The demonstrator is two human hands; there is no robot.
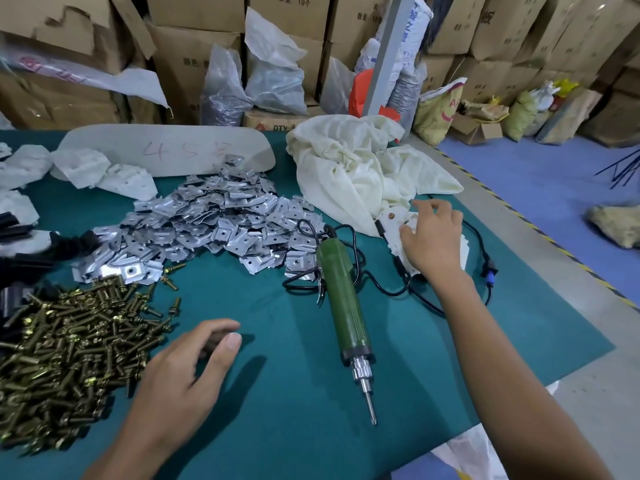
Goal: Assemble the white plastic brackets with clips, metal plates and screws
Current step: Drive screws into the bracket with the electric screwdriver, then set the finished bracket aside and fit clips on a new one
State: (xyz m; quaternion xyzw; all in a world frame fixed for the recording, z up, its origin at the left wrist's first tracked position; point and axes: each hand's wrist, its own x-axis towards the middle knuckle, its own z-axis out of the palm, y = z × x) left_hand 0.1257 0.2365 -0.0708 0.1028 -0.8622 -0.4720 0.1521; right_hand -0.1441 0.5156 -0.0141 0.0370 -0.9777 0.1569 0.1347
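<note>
On a green mat (277,393) before stacked cartons (194,12) lie brass screws (69,358), metal plates (214,220) and a green screwdriver (343,306). The left hand (183,368) hovers beside the screws, fingers loosely bent, holding nothing; the right hand (434,237) curls over a white bracket (393,216) beside the cloth bag (353,168). Grip that bracket by its edges and lift it clear of the black cord (398,292).

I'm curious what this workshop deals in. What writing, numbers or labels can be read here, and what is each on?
"4 5", red handwriting, followed by a mark I cannot make out: on the pale sack.
"10个": on a cardboard box in the top row.
"DTY", roughly: on a low box.
Blue print on the white sack and the other box printing: too blurred to read.
</note>
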